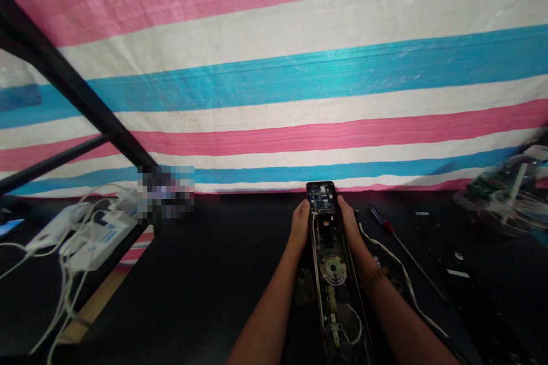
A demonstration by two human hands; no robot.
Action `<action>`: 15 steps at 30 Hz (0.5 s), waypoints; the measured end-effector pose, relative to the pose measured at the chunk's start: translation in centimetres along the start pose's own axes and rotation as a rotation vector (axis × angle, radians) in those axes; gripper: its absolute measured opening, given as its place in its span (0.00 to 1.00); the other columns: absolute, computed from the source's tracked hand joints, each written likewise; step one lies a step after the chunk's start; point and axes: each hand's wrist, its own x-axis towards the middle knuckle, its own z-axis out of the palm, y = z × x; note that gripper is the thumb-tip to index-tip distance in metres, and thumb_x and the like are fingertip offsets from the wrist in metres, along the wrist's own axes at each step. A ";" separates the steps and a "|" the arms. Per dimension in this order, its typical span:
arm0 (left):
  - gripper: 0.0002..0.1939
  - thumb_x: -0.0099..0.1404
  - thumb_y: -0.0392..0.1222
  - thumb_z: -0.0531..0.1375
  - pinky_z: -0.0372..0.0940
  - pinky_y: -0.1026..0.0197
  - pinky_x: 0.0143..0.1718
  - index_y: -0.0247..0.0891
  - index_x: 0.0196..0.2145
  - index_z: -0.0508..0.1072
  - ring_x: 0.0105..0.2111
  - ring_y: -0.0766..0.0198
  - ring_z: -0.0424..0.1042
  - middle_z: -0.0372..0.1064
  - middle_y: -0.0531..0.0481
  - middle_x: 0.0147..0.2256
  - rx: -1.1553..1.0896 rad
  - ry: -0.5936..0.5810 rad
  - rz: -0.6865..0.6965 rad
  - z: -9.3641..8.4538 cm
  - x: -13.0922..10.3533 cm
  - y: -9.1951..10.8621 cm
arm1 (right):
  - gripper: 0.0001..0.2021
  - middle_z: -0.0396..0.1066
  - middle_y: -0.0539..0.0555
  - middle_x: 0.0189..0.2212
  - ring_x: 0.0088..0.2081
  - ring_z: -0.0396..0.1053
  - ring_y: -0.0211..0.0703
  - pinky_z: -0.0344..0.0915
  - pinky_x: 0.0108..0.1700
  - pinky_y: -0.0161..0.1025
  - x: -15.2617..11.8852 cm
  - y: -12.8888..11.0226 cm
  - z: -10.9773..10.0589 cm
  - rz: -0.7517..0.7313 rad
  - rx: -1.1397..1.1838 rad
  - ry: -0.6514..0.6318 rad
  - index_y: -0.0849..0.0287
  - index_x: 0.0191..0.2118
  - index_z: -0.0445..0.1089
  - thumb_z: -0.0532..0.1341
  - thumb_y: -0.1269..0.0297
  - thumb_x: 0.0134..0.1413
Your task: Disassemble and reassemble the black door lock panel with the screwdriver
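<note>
A long, narrow black device (327,239) lies lengthwise in front of me with its inside exposed. A blue circuit board (322,198) sits at its far end, with a round metal part, white wires and a brass-coloured lock-like part nearer to me. My left hand (300,219) grips the left edge beside the board, fingers wrapped round and partly hidden underneath. On the opposite edge, my right hand (349,219) holds the device the same way. A dark small part (305,286) lies left of the device, by my left forearm.
Right of my right arm are a screwdriver (405,245), a pale cable (405,276) and dark strips with small parts. Clear plastic items (509,199) stand at far right. Power strips (100,239) with white cables and a black frame bar (85,91) are at left. Striped sheeting (299,85) hangs behind.
</note>
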 end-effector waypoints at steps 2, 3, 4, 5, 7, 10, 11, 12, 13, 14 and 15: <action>0.28 0.62 0.68 0.54 0.62 0.60 0.36 0.36 0.28 0.69 0.29 0.63 0.65 0.68 0.51 0.27 0.003 -0.004 0.015 0.0 0.0 0.2 | 0.31 0.77 0.53 0.25 0.30 0.72 0.48 0.66 0.35 0.40 0.0 -0.1 0.0 -0.002 -0.010 -0.011 0.61 0.30 0.77 0.62 0.32 0.42; 0.28 0.62 0.67 0.54 0.62 0.60 0.37 0.36 0.28 0.69 0.30 0.62 0.65 0.68 0.51 0.27 0.001 -0.006 0.021 0.0 -0.1 0.3 | 0.31 0.77 0.53 0.26 0.30 0.72 0.48 0.66 0.35 0.40 0.0 -0.1 -0.1 0.002 -0.013 -0.019 0.61 0.30 0.77 0.62 0.32 0.42; 0.28 0.63 0.67 0.54 0.62 0.60 0.37 0.36 0.28 0.70 0.30 0.62 0.65 0.68 0.51 0.27 -0.002 -0.011 0.026 0.0 -0.1 0.3 | 0.31 0.78 0.53 0.26 0.30 0.72 0.47 0.66 0.35 0.40 0.0 -0.1 -0.1 0.007 -0.015 -0.028 0.61 0.30 0.77 0.61 0.32 0.43; 0.27 0.64 0.66 0.53 0.63 0.60 0.37 0.36 0.29 0.70 0.31 0.62 0.66 0.68 0.51 0.28 -0.007 -0.014 0.030 0.1 -0.1 0.3 | 0.31 0.78 0.53 0.26 0.30 0.72 0.47 0.66 0.36 0.40 -0.1 -0.1 -0.1 0.011 -0.018 -0.034 0.61 0.31 0.77 0.61 0.32 0.44; 0.25 0.65 0.63 0.53 0.63 0.60 0.37 0.36 0.30 0.70 0.31 0.62 0.66 0.69 0.51 0.28 -0.017 -0.006 0.033 0.1 -0.1 0.2 | 0.31 0.78 0.54 0.27 0.31 0.72 0.48 0.66 0.37 0.40 -0.1 -0.1 -0.2 0.012 -0.027 -0.036 0.61 0.32 0.78 0.61 0.33 0.45; 0.21 0.66 0.58 0.54 0.64 0.60 0.38 0.37 0.33 0.71 0.33 0.61 0.69 0.71 0.49 0.32 0.001 0.053 0.012 0.1 0.2 -0.3 | 0.29 0.77 0.55 0.27 0.32 0.72 0.48 0.67 0.37 0.41 0.2 0.3 -0.3 0.010 -0.037 -0.018 0.62 0.32 0.77 0.62 0.35 0.45; 0.19 0.66 0.56 0.55 0.65 0.60 0.40 0.36 0.36 0.72 0.35 0.61 0.70 0.72 0.48 0.34 0.013 0.095 -0.002 0.1 0.3 -0.6 | 0.28 0.78 0.55 0.29 0.33 0.72 0.49 0.67 0.38 0.41 0.4 0.5 -0.3 -0.005 -0.039 0.003 0.62 0.33 0.77 0.63 0.37 0.45; 0.17 0.66 0.54 0.56 0.66 0.59 0.41 0.37 0.39 0.72 0.37 0.60 0.72 0.73 0.47 0.36 0.024 0.147 -0.017 0.0 0.5 -0.8 | 0.27 0.78 0.55 0.30 0.34 0.72 0.48 0.67 0.38 0.41 0.6 0.7 -0.3 -0.031 -0.039 0.033 0.62 0.34 0.77 0.65 0.39 0.45; 0.17 0.65 0.52 0.58 0.66 0.58 0.43 0.37 0.44 0.72 0.39 0.59 0.73 0.74 0.46 0.39 0.035 0.204 -0.028 -0.1 0.6 -1.1 | 0.25 0.78 0.55 0.32 0.35 0.73 0.48 0.67 0.39 0.41 0.8 0.9 -0.3 -0.064 -0.036 0.066 0.61 0.37 0.76 0.66 0.41 0.44; 0.18 0.64 0.50 0.60 0.67 0.57 0.45 0.37 0.48 0.70 0.41 0.58 0.73 0.74 0.44 0.41 0.045 0.256 -0.032 -0.1 0.8 -1.4 | 0.25 0.78 0.55 0.35 0.37 0.73 0.48 0.68 0.40 0.41 0.9 1.1 -0.3 -0.101 -0.030 0.095 0.61 0.40 0.76 0.67 0.44 0.43; 0.20 0.63 0.48 0.61 0.67 0.56 0.47 0.37 0.50 0.70 0.43 0.58 0.74 0.74 0.43 0.43 0.056 0.286 -0.025 -0.2 0.9 -1.6 | 0.24 0.78 0.56 0.37 0.38 0.73 0.48 0.68 0.41 0.41 1.1 1.2 -0.3 -0.132 -0.026 0.113 0.60 0.43 0.75 0.68 0.47 0.43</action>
